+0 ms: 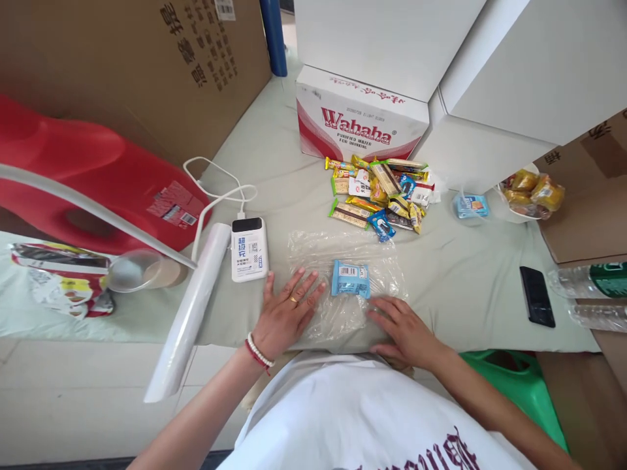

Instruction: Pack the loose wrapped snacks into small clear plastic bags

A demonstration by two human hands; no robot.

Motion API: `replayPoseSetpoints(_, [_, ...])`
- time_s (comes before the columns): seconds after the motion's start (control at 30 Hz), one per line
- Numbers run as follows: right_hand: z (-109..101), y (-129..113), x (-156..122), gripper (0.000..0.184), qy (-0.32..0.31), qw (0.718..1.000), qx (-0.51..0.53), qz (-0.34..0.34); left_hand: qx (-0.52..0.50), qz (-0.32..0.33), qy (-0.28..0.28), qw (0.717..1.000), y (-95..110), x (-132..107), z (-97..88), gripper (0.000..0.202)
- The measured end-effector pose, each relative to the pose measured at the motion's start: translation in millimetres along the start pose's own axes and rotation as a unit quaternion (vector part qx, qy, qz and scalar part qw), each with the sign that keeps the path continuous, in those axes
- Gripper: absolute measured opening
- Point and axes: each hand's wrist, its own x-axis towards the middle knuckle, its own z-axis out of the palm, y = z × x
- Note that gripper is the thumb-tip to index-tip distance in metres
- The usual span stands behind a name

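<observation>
A small blue snack packet (pixel 351 279) lies on a clear sheet of plastic film (pixel 337 320), spread and wrinkled on the cloth-covered table. My left hand (pixel 289 307) rests palm down with fingers spread on the film's left side, a ring on one finger and a bracelet at the wrist. On the other side, my right hand (pixel 404 329) lies with its fingers stretched over the film's right edge, near the packet. Neither hand grips anything. Beyond the film sits a pile of wrapped snacks (pixel 385 189).
To the left are a roll of plastic film (pixel 191 313), a white power bank (pixel 249 251) with a cable, and a red jug (pixel 98 176). A Wahaha box (pixel 360 117) stands behind the snacks. Rightward lie a phone (pixel 537 296), a bowl of snacks (pixel 531 196) and plastic bottles (pixel 588 281).
</observation>
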Motion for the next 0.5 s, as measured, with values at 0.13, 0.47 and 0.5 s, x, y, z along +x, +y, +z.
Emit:
replayPoseSetpoints(0.13, [19.2, -0.7, -39.6, 0.033, 0.054, 0.996, 0.019, 0.075, -0.053, 0.041, -0.062, 0.996, -13.0, -3.4, -7.6, 0.06])
replayPoseSetpoints(0.47, [-35.4, 31.8, -1.7, 0.028, 0.034, 0.985, 0.144, 0.086, -0.23, 0.06, -0.102, 0.966, -5.9, -2.6, -17.1, 0.031])
replayPoseSetpoints(0.5, [-43.9, 35.2, 6.4, 0.03, 0.033, 0.982, 0.156, 0.098, -0.26, 0.023, -0.093, 0.961, -5.4, 3.0, -19.1, 0.031])
